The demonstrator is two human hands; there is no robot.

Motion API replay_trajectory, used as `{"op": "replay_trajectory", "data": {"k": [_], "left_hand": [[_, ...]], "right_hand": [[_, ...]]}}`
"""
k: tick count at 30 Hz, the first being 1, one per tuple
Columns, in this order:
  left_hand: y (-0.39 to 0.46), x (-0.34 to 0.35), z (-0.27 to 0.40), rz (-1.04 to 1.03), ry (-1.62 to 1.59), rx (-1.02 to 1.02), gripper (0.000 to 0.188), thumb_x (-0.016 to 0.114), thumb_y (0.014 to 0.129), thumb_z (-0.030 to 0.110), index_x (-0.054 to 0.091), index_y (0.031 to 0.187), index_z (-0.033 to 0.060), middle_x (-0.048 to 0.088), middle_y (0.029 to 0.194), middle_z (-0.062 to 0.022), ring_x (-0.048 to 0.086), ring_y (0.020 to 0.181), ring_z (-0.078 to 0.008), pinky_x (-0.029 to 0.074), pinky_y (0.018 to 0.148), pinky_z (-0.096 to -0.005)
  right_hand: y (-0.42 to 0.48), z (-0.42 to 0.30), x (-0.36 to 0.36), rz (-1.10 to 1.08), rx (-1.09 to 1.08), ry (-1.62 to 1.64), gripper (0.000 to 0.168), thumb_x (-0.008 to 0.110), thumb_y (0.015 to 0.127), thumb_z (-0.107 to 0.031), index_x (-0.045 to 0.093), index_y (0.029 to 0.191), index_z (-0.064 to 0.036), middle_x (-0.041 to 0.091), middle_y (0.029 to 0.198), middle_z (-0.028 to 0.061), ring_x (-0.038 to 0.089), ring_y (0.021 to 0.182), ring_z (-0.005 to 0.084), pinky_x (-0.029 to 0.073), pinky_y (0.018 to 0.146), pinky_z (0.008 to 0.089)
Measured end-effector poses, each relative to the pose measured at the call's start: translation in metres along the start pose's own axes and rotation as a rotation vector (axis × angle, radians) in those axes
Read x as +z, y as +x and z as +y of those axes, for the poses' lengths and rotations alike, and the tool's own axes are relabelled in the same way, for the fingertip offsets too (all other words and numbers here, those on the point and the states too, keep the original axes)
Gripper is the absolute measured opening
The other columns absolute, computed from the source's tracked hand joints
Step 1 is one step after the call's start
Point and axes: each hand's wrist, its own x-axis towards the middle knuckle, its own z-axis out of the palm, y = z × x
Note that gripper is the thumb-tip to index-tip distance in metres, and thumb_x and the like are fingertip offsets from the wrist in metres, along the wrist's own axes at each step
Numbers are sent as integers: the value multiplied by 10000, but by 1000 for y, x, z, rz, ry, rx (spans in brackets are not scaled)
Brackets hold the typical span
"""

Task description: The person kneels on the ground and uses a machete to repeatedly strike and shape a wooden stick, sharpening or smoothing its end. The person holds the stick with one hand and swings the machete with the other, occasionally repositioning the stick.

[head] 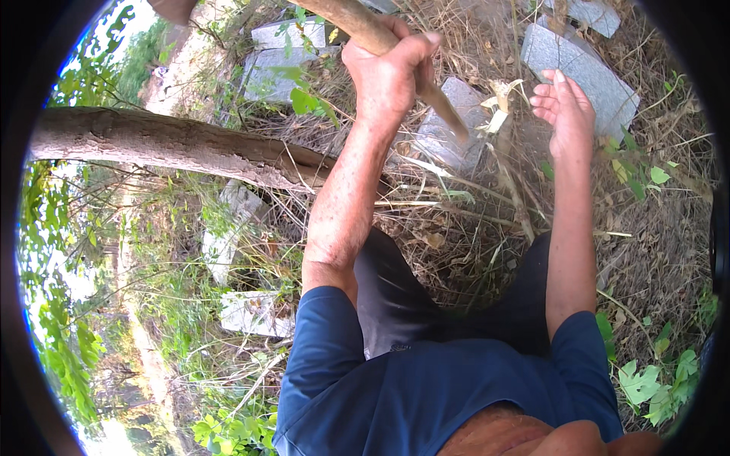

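My left hand [385, 74] is closed around the wooden handle [447, 111] of a long-handled tool, raised in front of me. Its lower end slants down to the right, and its upper part leaves the top of the view. A dark shape [174, 8], likely the tool's head, is cut off at the upper left. My right hand [570, 111] holds nothing, its fingers loosely bent. Between my hands stands a thin woody stem [516, 194] with a splintered, pale top [499, 108]. Behind the right hand lies a grey stone block [576, 68].
A leaning tree trunk [182, 145] reaches in from the left, partly behind my left forearm. More stone blocks lie about: one beyond the handle [445, 137], others at the upper left [279, 71] and left [256, 313]. Dry grass and twigs [439, 228] cover the ground before my knees.
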Motion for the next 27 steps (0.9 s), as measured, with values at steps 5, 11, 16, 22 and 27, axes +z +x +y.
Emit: {"op": "replay_trajectory", "data": {"k": [5, 11, 16, 22, 27], "left_hand": [[-5, 9, -64, 15, 229, -42, 145, 747, 716, 153, 629, 702, 71, 615, 659, -39, 620, 620, -117, 594, 609, -334], [-28, 0, -158, 68, 388, -279, 125, 736, 699, 106, 649, 752, 33, 669, 738, -77, 616, 665, -180, 531, 658, -326], [-29, 0, -160, 57, 247, -280, 153, 793, 670, 28, 655, 735, 25, 647, 727, -26, 593, 660, -150, 497, 640, -320], [-49, -8, -114, 68, 195, -178, 190, 792, 644, 21, 611, 701, 28, 590, 674, -6, 544, 640, -130, 469, 604, -319], [-75, -34, -48, 30, 234, -149, 215, 782, 635, 13, 570, 661, 42, 591, 658, -9, 553, 645, -116, 478, 609, -311]], "right_hand": [[1, -7, -5, 42, -4, 19, 269, 583, 1000, -242, 674, 1089, -5, 687, 806, 84, 656, 650, 142, 530, 581, 251], [-7, -8, -12, 21, 49, 31, 259, 599, 991, -245, 676, 1070, -12, 690, 796, 81, 661, 653, 139, 545, 575, 250], [2, -3, -22, -20, 79, 77, 292, 611, 983, -278, 667, 1099, -16, 699, 809, 87, 671, 671, 142, 562, 584, 255], [14, 20, -25, -63, 128, 51, 359, 630, 972, -335, 651, 1142, -19, 692, 845, 67, 661, 721, 141, 541, 632, 259], [22, 46, -7, -125, 129, 55, 377, 616, 981, -337, 639, 1190, -24, 684, 863, 53, 650, 736, 131, 531, 665, 257]]}}
